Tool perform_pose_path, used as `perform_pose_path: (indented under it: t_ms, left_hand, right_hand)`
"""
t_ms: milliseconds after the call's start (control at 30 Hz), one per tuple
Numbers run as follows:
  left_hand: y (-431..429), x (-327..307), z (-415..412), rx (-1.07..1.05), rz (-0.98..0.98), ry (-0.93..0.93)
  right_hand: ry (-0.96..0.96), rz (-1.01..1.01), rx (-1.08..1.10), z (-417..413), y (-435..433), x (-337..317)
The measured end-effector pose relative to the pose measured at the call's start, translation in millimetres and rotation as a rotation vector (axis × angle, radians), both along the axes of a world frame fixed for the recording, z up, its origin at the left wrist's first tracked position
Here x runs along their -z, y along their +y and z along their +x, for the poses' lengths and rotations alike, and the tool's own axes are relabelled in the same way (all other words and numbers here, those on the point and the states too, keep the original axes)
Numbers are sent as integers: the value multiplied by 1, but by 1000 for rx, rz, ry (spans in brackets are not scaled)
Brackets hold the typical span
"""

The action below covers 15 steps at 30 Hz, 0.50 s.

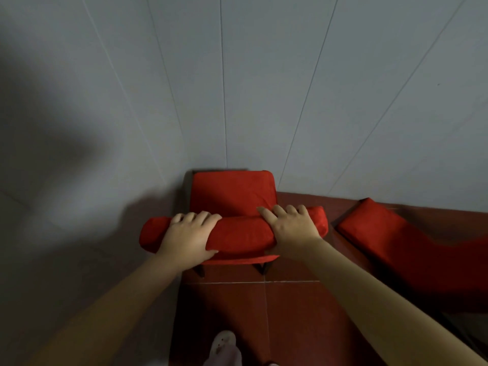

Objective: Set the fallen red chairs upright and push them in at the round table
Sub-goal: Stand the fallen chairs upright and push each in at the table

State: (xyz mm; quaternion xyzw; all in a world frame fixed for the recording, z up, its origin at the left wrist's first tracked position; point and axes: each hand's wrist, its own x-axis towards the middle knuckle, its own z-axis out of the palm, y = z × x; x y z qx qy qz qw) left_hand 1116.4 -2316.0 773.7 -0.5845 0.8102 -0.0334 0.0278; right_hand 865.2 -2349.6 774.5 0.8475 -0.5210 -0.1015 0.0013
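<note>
Red chair stands upright on the tiled floor, its seat against a grey panelled surface at 12 o'clock. Left hand and right hand both grip its padded backrest top. A second red chair is at 3 o'clock.

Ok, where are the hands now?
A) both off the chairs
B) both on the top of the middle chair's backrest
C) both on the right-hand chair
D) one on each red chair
B: the left hand and right hand both grip the backrest top of the middle chair; the right-hand chair is untouched.
</note>
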Motion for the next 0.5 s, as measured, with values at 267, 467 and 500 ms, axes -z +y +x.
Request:
perform_pose_path:
  t_ms: [267, 467, 500]
  left_hand:
    - [-10, -2, -7, 18, -3, -70]
    - [-25, -9, -6, 275, -22, -91]
    - [-28, -11, -6, 307, -35, -97]
  right_hand:
    - [40, 15, -35, -5, -7, -1]
    - [93, 47, -162, -4, -21, -14]
    - [106, 51, -182, -4, -24, -18]
